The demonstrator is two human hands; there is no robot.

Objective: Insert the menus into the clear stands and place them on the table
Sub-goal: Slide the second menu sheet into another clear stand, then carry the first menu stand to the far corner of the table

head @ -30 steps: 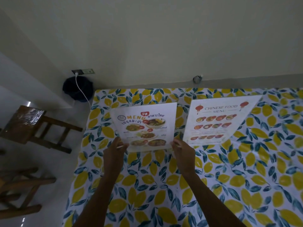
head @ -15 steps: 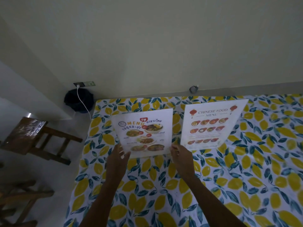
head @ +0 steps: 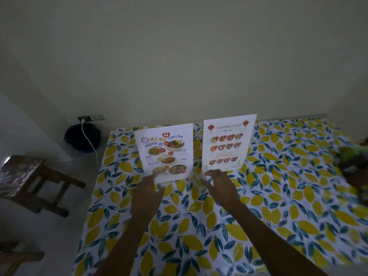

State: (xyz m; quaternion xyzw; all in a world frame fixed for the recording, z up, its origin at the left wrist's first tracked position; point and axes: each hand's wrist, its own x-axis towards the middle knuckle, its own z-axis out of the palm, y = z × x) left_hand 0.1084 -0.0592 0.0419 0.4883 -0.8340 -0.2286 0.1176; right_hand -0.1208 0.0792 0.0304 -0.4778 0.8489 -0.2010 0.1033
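Note:
Two menus stand upright in clear stands on the lemon-print tablecloth [head: 278, 196]. The Thai menu [head: 165, 152] is on the left, the Chinese food menu [head: 228, 143] on the right. My left hand [head: 148, 191] is just below the Thai menu's lower left corner, fingers spread, its fingertips at the stand's base. My right hand [head: 221, 185] hovers between the two stands near their bases, fingers apart and holding nothing.
The table stands against a pale wall [head: 179, 66]. Left of the table are a wooden chair [head: 33, 180], a dark bin [head: 82, 138] and a white cable from a wall socket [head: 90, 117]. A dark green bundle [head: 356, 162] lies at the table's right edge.
Both hands have let go of the Thai menu stand and drawn back slightly with fingers spread. The stand now rests on the table. The view has tilted up.

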